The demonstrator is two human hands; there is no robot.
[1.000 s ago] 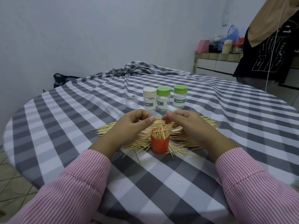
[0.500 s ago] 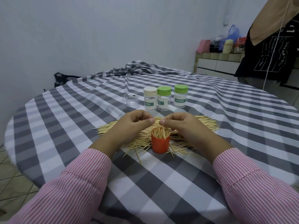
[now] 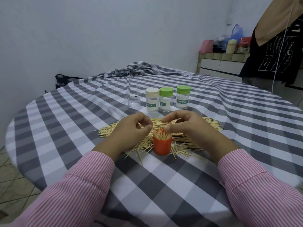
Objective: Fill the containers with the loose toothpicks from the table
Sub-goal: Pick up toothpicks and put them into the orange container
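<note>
An orange container (image 3: 162,145) stands on the checked tablecloth in front of me, with toothpicks (image 3: 161,134) standing upright in it. Loose toothpicks (image 3: 208,125) lie in a wide heap around and behind it. My left hand (image 3: 131,131) hovers just left of the container's mouth, fingers curled, thumb tip near the index finger. Just right of the mouth is my right hand (image 3: 186,126), its index finger arched over the thumb, which is at the toothpick tips. The heap shows through both finger gaps, so I cannot tell whether either hand pinches toothpicks.
Behind the heap stand three capped jars: a white-lidded jar (image 3: 152,102) and two green-lidded jars (image 3: 166,101) (image 3: 183,99). A clear cap (image 3: 134,102) sits to their left. A person in black (image 3: 270,51) stands at the table's far right edge.
Both hands have dropped lower, close to the container's mouth. Their fingertips, which met above it half a second ago, are now slightly apart.
</note>
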